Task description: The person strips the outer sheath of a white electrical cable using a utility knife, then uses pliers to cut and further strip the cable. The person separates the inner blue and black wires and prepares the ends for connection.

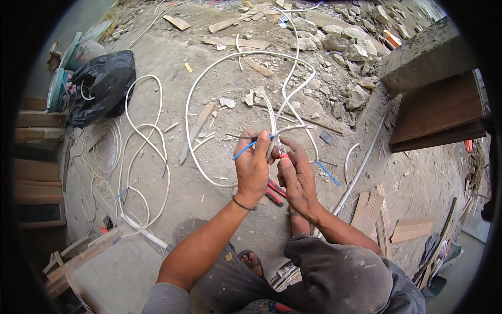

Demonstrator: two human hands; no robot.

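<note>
In front of me my left hand (pixel 252 167) is closed on a white electrical cable (pixel 273 121). A blue wire (pixel 244 150) and a dark wire (pixel 238 137) stick out to the left from between its fingers. Close beside it, my right hand (pixel 297 180) pinches a small tool with a red handle (pixel 284 156). A thin shaft points up from that handle against the cable; the exact kind of tool is hidden by my fingers. Below my hands, pliers (pixel 274 193) with red and black handles lie on the ground near my foot.
More white cable (pixel 189 112) loops across the dusty ground, with coils (pixel 166 149) at left. A black plastic bag (pixel 107 86) sits by bins. Rubble (pixel 348 47) lies at the far right, near a concrete block (pixel 423 57) and brown panel (pixel 439 118). Wood scraps (pixel 368 212) are nearer.
</note>
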